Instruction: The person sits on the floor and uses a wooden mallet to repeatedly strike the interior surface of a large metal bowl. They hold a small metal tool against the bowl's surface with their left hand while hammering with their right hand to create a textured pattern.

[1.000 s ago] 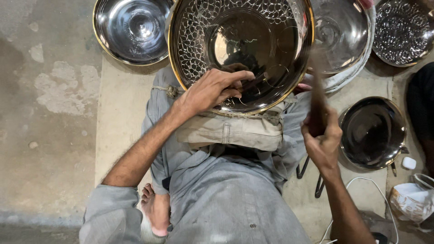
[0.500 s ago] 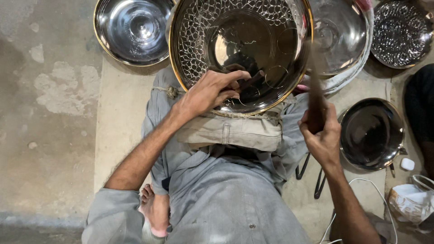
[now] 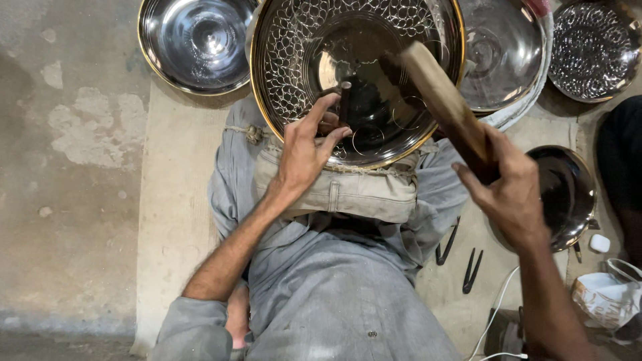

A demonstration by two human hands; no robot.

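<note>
A large shiny metal bowl (image 3: 294, 40) with a hammered ring pattern and a brass-coloured rim rests on a cloth pad (image 3: 348, 190) in my lap. My left hand (image 3: 304, 150) grips a small dark punch (image 3: 344, 100) held upright against the bowl's inner wall. My right hand (image 3: 511, 184) is closed around the handle of a wooden mallet (image 3: 445, 100), whose pale head is tilted over the bowl's middle, close to the punch.
A plain steel bowl (image 3: 197, 43) lies at the upper left, another (image 3: 505, 53) at the upper right, a patterned one (image 3: 592, 50) beyond it, and a dark bowl (image 3: 568, 194) by my right hand. Dark metal tools (image 3: 461, 257) lie on the mat. A white bag (image 3: 612, 297) sits at right.
My right hand has swung the mallet from upright beside the bowl down and left over the bowl, toward the punch. My left hand stays on the punch.
</note>
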